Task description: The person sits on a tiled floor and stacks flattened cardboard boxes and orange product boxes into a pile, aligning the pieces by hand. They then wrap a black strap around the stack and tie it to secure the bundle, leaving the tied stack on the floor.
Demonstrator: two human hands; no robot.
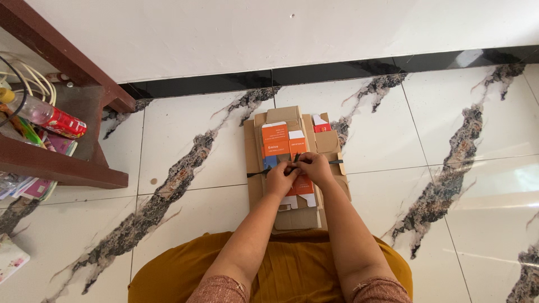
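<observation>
In the middle of the frame a stack of flat cardboard boxes (292,168) lies on the white floor (196,140) with dark streaks. Some pieces are plain brown, and some on top are orange and white. The stack sits just in front of the person's lap, below the black strip along the wall.

A thin black strap (258,174) goes across the stack from side to side. Both hands meet on top of it. The left hand (281,178) has its fingers curled in tight, pinching the strap near the middle. The right hand (315,167) is also curled shut and pinches the strap right beside the left one. The two hands touch each other. A short end of the strap pokes out to the right of the hands.

The boxes look light, because they are only thin card folded flat. They seem stiff enough to stay flat but could bend or crease if squeezed hard. The pieces look smooth, so I think loose ones could slide off each other. The strap looks thin and bendy. A good place to hold the stack would be under both long sides, or by the strap once it is tight.

At the left of the frame a brown wooden shelf (62,168) holds a plastic bottle (48,116) with a red label.
</observation>
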